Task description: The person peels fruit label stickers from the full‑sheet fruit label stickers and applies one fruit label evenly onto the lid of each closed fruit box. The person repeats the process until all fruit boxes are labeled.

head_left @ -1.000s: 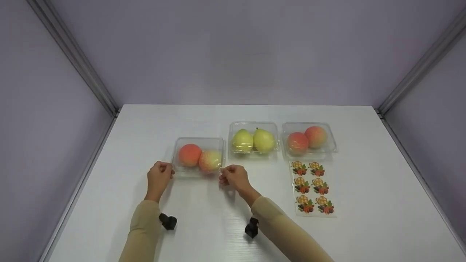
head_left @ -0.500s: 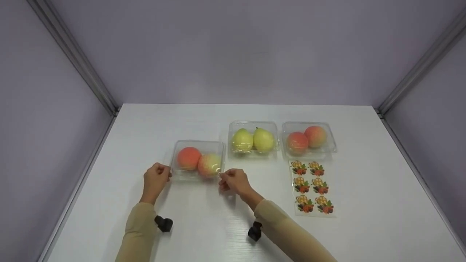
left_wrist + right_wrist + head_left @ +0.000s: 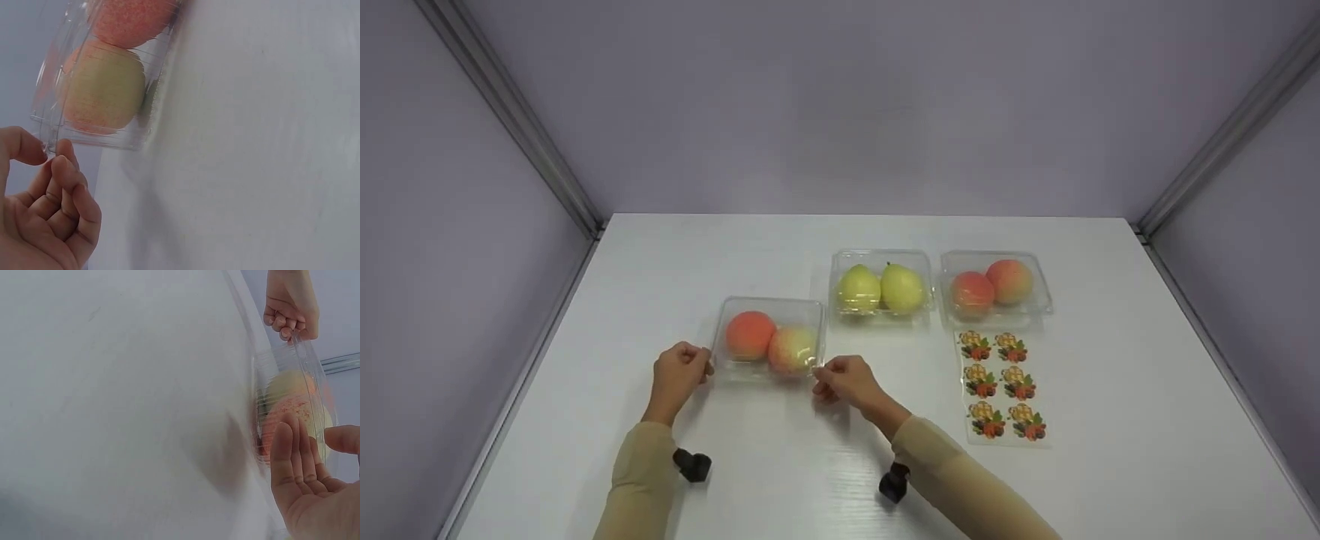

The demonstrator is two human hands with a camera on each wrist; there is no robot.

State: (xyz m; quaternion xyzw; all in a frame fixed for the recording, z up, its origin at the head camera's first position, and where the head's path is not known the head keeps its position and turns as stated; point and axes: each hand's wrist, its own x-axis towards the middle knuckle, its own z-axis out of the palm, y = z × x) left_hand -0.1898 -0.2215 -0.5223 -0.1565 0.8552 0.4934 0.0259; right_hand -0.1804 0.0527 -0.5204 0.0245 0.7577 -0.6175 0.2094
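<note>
A clear plastic fruit box (image 3: 774,302), lid closed, holds an orange-red peach (image 3: 750,335) and a yellow-pink peach (image 3: 793,350). It is on the left half of the white table. With thumb and forefinger, my left hand (image 3: 676,377) pinches the rim at its near left corner. My right hand (image 3: 851,384) pinches the near right corner. The left wrist view shows the left fingertips meeting on the box's edge (image 3: 51,143), the other fingers loosely curled. In the right wrist view the right thumb (image 3: 343,439) and fingers (image 3: 295,455) lie either side of the rim.
Behind and to the right stands a clear box (image 3: 881,259) with two green-yellow pears. Right of that is another box (image 3: 960,262) with two peaches. A sheet of fruit stickers (image 3: 1005,439) lies in front of it. Walls (image 3: 855,112) enclose the table's back and sides.
Both hands have drawn the peach box a little nearer to the person, holding its two near corners throughout. The other boxes and the sticker sheet have stayed put.
</note>
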